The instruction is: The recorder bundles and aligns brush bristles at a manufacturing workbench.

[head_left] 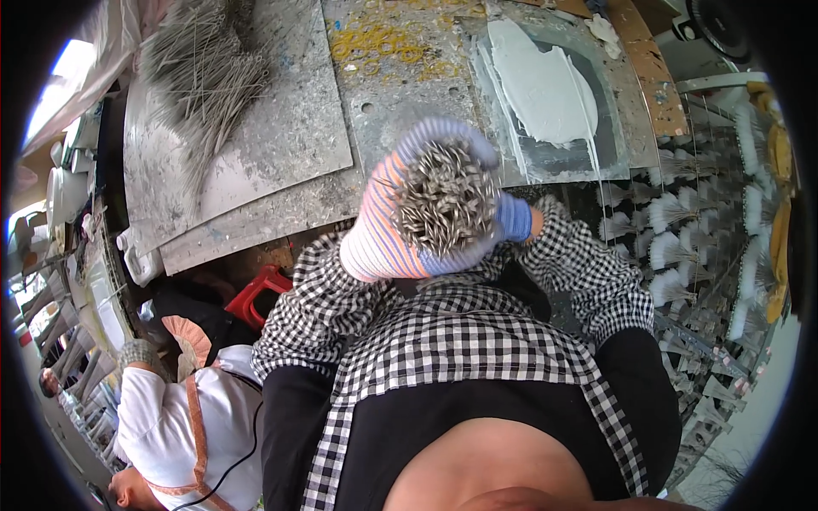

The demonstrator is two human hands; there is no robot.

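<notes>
- Head view: both gloved hands wrap one thick bundle of thin metal pins, ends up, held at chest height over the table.
- Left hand is clasped tight around the bundle; right hand closes on its far side.
- The step looks like squaring the ends; next calls for a firm, level grip.
- Count: one held bundle, one loose heap of pins, one white paste slab, too many pins to count.

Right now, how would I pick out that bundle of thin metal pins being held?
Start at the grey, paint-spattered workbench, then come down to the person's striped gloved hands at its near edge. The bundle of thin metal pins stands gripped there, ends facing up, packed tight, unlike the loose fanned pile of pins lying flat at the bench's far left.
</notes>
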